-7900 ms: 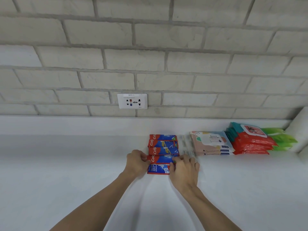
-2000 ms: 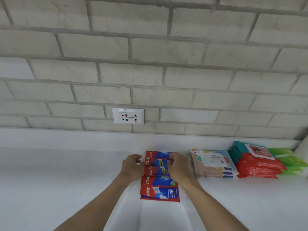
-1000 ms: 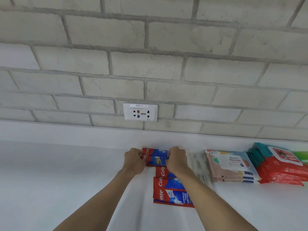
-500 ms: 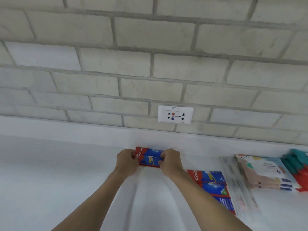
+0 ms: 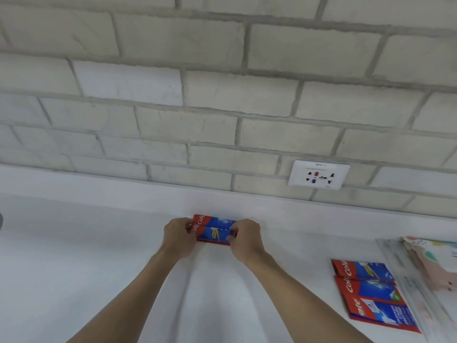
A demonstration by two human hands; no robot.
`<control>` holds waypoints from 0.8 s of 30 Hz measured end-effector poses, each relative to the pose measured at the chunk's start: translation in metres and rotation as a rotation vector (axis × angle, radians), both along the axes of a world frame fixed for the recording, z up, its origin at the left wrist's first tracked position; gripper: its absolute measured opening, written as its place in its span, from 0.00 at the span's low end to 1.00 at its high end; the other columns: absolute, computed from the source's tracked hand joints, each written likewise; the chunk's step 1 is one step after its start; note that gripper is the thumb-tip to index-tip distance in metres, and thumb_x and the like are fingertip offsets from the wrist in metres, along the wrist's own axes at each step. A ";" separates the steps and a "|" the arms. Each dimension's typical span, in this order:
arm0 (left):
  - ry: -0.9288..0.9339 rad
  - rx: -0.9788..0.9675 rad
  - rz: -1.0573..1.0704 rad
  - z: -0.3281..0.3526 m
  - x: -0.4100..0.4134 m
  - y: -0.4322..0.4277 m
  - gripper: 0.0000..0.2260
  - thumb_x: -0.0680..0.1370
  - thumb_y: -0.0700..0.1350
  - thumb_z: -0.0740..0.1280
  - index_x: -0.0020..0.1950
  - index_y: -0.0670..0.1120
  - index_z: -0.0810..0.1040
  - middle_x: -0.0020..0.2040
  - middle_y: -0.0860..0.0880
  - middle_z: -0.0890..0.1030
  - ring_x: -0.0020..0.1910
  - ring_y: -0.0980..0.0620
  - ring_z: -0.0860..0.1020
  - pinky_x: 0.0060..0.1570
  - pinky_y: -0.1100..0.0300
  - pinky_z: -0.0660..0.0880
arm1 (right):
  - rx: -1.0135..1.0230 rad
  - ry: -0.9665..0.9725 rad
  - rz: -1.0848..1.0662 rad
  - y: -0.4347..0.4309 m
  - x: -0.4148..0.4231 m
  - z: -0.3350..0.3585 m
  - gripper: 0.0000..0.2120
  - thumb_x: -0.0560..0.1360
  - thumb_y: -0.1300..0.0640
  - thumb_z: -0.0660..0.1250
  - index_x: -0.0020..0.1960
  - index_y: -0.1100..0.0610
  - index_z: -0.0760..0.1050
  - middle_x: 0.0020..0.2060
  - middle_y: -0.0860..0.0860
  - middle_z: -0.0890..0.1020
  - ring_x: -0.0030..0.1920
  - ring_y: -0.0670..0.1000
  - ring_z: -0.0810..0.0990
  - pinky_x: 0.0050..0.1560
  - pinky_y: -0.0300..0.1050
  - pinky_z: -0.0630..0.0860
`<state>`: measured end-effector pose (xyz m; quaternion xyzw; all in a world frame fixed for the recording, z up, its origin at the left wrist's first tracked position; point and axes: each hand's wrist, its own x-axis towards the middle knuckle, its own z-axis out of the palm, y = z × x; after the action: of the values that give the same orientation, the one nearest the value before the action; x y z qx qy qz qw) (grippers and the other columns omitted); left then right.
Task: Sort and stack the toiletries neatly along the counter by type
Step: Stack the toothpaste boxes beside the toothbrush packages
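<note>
Two red and blue toothpaste boxes (image 5: pixel 214 230), one against the other, are held between my hands at the back of the white counter (image 5: pixel 74 256), close to the low ledge under the brick wall. My left hand (image 5: pixel 178 237) grips their left end and my right hand (image 5: pixel 244 240) grips their right end. Three more toothpaste boxes (image 5: pixel 371 293) lie in a row on the counter at the right. Whether the held boxes touch the counter I cannot tell.
A clear plastic pack (image 5: pixel 415 288) lies right of the toothpaste row, with a pastel wipes pack (image 5: pixel 435 261) beyond it at the frame's right edge. A white wall socket (image 5: pixel 319 175) sits on the brick wall above the ledge.
Both hands took two toothpaste boxes from the far end of the row and carried them left along the back of the counter. The view turned left, so the wipes packs slid out of frame.
</note>
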<state>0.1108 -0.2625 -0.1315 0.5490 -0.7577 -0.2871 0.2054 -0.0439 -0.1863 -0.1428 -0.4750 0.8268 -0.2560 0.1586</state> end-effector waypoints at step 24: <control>0.112 0.087 0.185 -0.001 0.066 -0.031 0.22 0.79 0.46 0.65 0.71 0.42 0.68 0.65 0.42 0.73 0.65 0.43 0.70 0.64 0.52 0.69 | -0.215 -0.075 0.040 -0.017 0.068 -0.002 0.11 0.77 0.64 0.63 0.57 0.57 0.79 0.53 0.52 0.76 0.49 0.47 0.74 0.52 0.29 0.70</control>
<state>0.1770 -0.2935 -0.1328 0.6079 -0.6780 -0.3297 0.2492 0.0239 -0.2033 -0.1446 -0.4958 0.7785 -0.3574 0.1428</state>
